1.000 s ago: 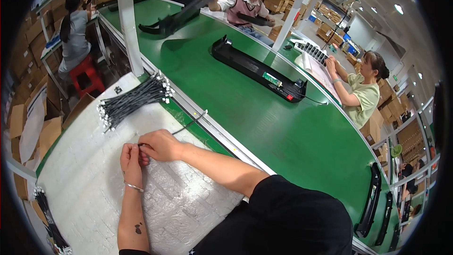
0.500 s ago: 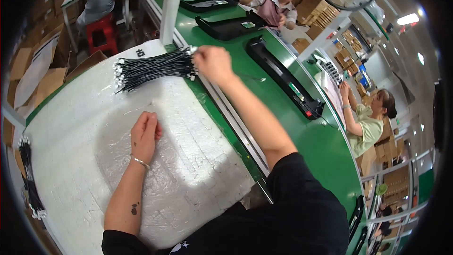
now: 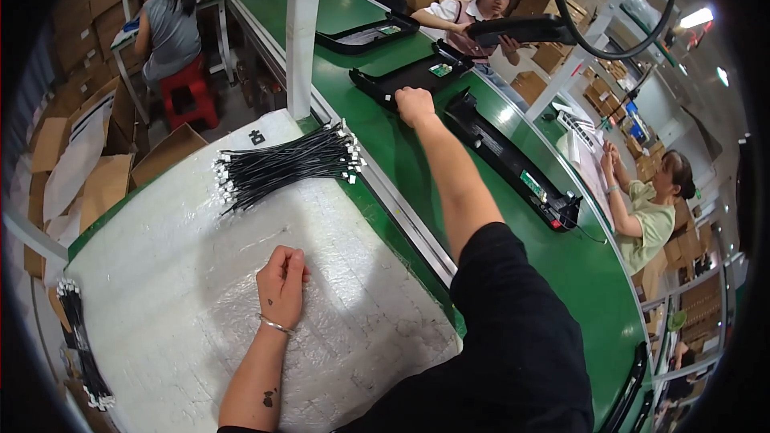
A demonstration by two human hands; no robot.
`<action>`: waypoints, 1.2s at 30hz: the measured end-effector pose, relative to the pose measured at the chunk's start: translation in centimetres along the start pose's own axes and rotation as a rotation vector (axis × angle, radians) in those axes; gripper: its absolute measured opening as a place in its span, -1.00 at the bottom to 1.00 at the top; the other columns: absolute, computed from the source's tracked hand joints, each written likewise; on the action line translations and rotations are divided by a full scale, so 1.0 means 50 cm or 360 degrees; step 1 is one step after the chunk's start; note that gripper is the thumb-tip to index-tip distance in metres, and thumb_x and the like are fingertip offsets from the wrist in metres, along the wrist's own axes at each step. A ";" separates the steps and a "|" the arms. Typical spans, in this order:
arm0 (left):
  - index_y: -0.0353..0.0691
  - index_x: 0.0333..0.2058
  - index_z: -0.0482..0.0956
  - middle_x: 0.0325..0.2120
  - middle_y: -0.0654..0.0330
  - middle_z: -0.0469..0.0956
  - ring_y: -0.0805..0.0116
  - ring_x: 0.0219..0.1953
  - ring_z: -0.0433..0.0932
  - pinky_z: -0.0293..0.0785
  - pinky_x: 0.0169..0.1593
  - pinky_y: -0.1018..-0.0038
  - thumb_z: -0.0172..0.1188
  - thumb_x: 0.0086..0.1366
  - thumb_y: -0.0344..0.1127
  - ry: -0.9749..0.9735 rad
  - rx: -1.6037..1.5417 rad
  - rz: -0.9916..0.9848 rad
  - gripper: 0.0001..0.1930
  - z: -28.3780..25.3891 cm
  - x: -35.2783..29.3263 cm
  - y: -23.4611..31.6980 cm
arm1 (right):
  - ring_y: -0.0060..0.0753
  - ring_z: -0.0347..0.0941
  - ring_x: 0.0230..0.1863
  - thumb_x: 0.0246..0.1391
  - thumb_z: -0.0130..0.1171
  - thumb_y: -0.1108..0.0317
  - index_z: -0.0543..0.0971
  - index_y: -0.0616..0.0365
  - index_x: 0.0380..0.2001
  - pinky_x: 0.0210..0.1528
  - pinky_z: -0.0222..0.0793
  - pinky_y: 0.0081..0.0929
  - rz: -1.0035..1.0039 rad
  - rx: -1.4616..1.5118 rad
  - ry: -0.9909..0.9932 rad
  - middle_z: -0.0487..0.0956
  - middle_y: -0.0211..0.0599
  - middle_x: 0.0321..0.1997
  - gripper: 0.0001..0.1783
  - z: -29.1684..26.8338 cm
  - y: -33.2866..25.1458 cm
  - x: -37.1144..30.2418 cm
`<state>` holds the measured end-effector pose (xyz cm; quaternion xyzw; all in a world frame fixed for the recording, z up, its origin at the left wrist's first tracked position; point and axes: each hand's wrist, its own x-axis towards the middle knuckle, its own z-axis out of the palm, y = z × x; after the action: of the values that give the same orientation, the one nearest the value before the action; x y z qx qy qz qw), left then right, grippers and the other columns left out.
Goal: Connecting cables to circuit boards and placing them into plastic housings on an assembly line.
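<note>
My right hand (image 3: 415, 106) reaches out over the green conveyor, its fingers closed at the near edge of a black plastic housing (image 3: 393, 84) with a small green circuit board. A small white piece shows beside the fingertips; what they grip is hidden. My left hand (image 3: 281, 282) is loosely curled above the white wrapped work surface (image 3: 168, 273), with nothing seen in it. Ahead of it lies a bundle of black cables (image 3: 285, 162) with white connectors at both ends.
Another long black housing (image 3: 513, 156) lies right of my right arm, and one more (image 3: 369, 32) farther back. A second cable bundle (image 3: 80, 345) rests at the left edge. A white post (image 3: 303, 40) stands beside the conveyor. Co-workers sit or stand around it, one holding a black housing (image 3: 521, 30).
My right hand has left the right end of the cable bundle and moved forward and right to the housing. A co-worker at the back now holds up a housing. The view has shifted.
</note>
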<state>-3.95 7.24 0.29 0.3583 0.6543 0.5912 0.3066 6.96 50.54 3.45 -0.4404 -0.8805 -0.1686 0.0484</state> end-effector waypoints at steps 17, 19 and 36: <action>-0.22 -0.41 0.47 -0.59 0.31 0.49 0.58 -0.53 0.40 0.33 -0.42 0.62 -0.02 0.33 -0.18 -0.0068 -0.0056 0.0093 -0.75 -0.002 -0.001 -0.017 | -0.12 0.52 -0.41 -0.12 0.24 0.12 0.54 0.12 -0.48 -0.41 0.45 -0.23 -0.0298 0.0633 0.0827 0.51 -0.20 -0.35 -0.72 -0.204 -0.183 -0.213; -0.20 -0.39 0.48 -0.54 0.31 0.51 0.56 -0.50 0.43 0.37 -0.41 0.60 -0.05 0.35 -0.14 -0.0075 -0.0213 -0.0037 -0.73 -0.008 0.007 -0.017 | -0.14 0.51 -0.45 -0.13 0.22 0.12 0.54 0.13 -0.51 -0.42 0.43 -0.27 -0.0578 0.0822 0.0948 0.51 -0.23 -0.54 -0.71 -0.254 -0.277 -0.277; -0.20 -0.22 0.48 -0.30 0.25 0.51 0.49 -0.26 0.47 0.44 -0.16 0.51 -0.04 0.36 -0.14 0.0147 -0.1765 -0.0251 -0.74 -0.066 0.051 -0.057 | -0.21 0.42 -0.35 -0.21 0.19 0.39 0.44 0.13 -0.30 -0.42 0.41 -0.35 -0.0960 0.1352 0.0536 0.39 -0.24 -0.35 -0.69 -0.191 -0.511 -0.442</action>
<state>-8.40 7.42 -2.13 0.0672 0.2832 0.8369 0.4635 -0.43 16.32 0.75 -0.0771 -0.9384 0.1271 0.3118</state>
